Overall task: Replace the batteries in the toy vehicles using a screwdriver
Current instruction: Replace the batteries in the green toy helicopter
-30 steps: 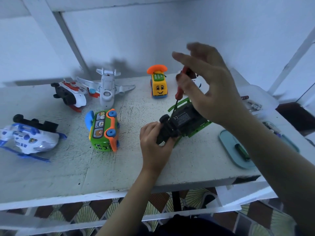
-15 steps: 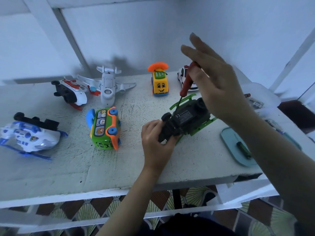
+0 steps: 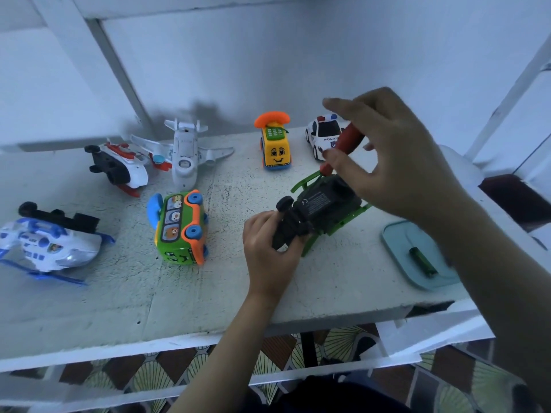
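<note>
Plainly belly-up, black-and-green toy vehicle (image 3: 322, 204)

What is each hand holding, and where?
The left hand grips the upturned green toy vehicle by its wheeled near end; right hand pinches the screwdriver by its red handle.

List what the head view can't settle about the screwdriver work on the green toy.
- Head view: tip of the screwdriver, hidden behind the thumb of the right hand; whether it sits in a screw is unknown.
- Head view: label print on the underside of the green toy, too small to read.
- Head view: police car, partly covered by hand and screwdriver.
- Head view: tray, right part under the right forearm.
</note>
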